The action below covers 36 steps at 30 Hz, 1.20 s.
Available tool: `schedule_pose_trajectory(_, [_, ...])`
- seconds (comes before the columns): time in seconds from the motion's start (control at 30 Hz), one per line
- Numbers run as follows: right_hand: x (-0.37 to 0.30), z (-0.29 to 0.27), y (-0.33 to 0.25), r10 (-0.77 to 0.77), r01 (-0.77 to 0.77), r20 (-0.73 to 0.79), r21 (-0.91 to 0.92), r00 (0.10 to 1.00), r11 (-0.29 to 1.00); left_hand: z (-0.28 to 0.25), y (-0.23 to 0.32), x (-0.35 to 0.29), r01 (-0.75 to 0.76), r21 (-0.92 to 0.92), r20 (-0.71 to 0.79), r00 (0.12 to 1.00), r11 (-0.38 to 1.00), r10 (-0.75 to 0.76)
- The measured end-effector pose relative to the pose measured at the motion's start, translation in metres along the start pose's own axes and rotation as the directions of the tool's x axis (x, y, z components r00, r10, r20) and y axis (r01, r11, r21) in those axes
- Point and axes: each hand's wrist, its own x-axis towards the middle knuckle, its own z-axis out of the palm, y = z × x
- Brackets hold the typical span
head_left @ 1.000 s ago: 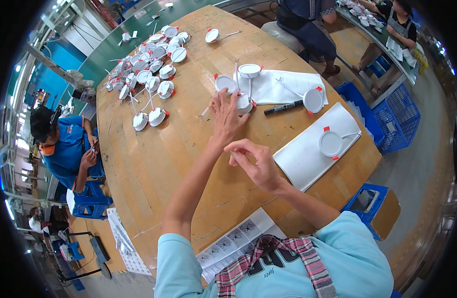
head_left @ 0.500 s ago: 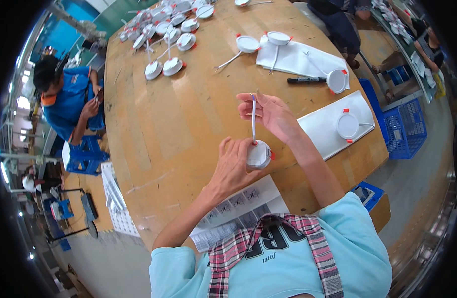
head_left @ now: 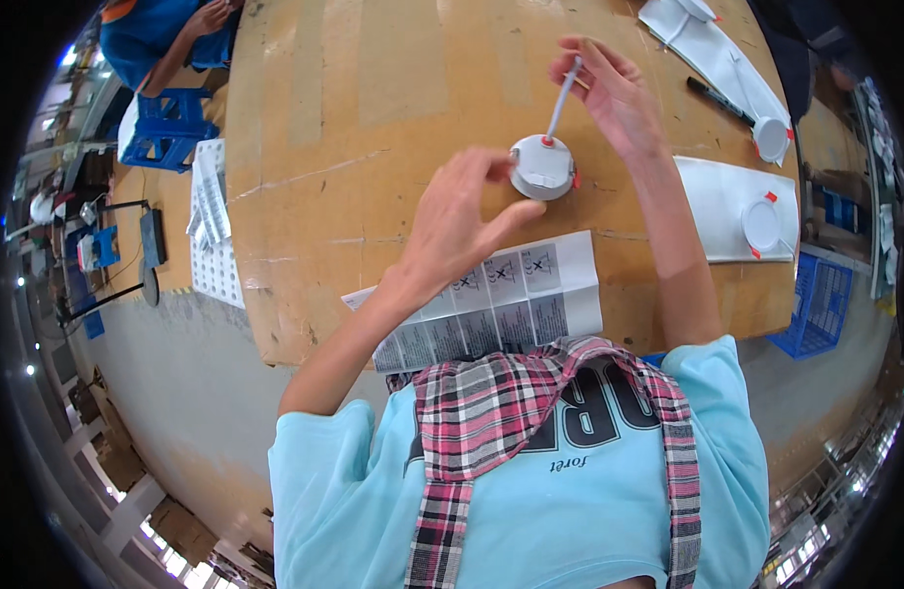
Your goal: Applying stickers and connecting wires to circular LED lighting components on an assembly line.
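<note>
A round white downlight (head_left: 540, 177) with red clips at its edge lies on the wooden table in front of me. Its white cable (head_left: 564, 102) rises at a slant from the top. My right hand (head_left: 614, 98) is closed on the cable's free end, pinching it between thumb and fingers. Left of the downlight, my left hand (head_left: 457, 211) is open, thumb spread from the fingers. Its fingertips are beside the housing's left edge; whether they touch it I cannot tell. Just nearer to me is a printed label sheet (head_left: 560, 294).
On the right, another downlight (head_left: 763, 226) rests on a white sheet (head_left: 697, 191). Beyond it are a black marker (head_left: 719, 101) and one more downlight (head_left: 770, 138). A blue crate (head_left: 813, 304) stands off the table's right side. At far left, a person (head_left: 158, 44) sits by a blue stool (head_left: 167, 128).
My left hand has loosened from the downlight and its fingers have spread. My right hand still holds the cable end, with the cable now more slanted. The view has tipped down toward me.
</note>
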Motion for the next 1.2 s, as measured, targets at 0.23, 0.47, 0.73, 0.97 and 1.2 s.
schedule_pose_trajectory(0.23, [-0.022, 0.006, -0.013, -0.332, 0.027, -0.301, -0.703, 0.894, 0.710, 0.021, 0.006, -0.033, 0.061, 0.094, 0.340, 0.936, 0.994, -0.089])
schedule_pose_trajectory(0.47, [-0.140, 0.066, -0.052, -0.101, -0.071, -0.144, -0.851, 0.984, 0.521, 0.020, 0.004, -0.014, 0.187, -0.099, 0.496, 0.861, 0.977, -0.115])
schedule_pose_trajectory(0.73, [-0.209, 0.061, -0.008, -0.106, -0.297, -0.402, -0.806, 0.909, 0.511, 0.017, -0.001, -0.011, 0.356, -0.187, 0.565, 0.801, 0.916, -0.196])
schedule_pose_trajectory(0.97, [-0.190, 0.068, 0.002, 0.074, -0.333, -0.378, -0.688, 0.923, 0.645, 0.014, -0.016, -0.021, 0.485, -0.368, 0.529, 0.811, 0.793, -0.250])
schedule_pose_trajectory(1.2, [-0.181, 0.067, 0.001, 0.103, -0.342, -0.351, -0.737, 0.931, 0.584, 0.010, -0.020, -0.023, 0.521, -0.386, 0.541, 0.796, 0.761, -0.270])
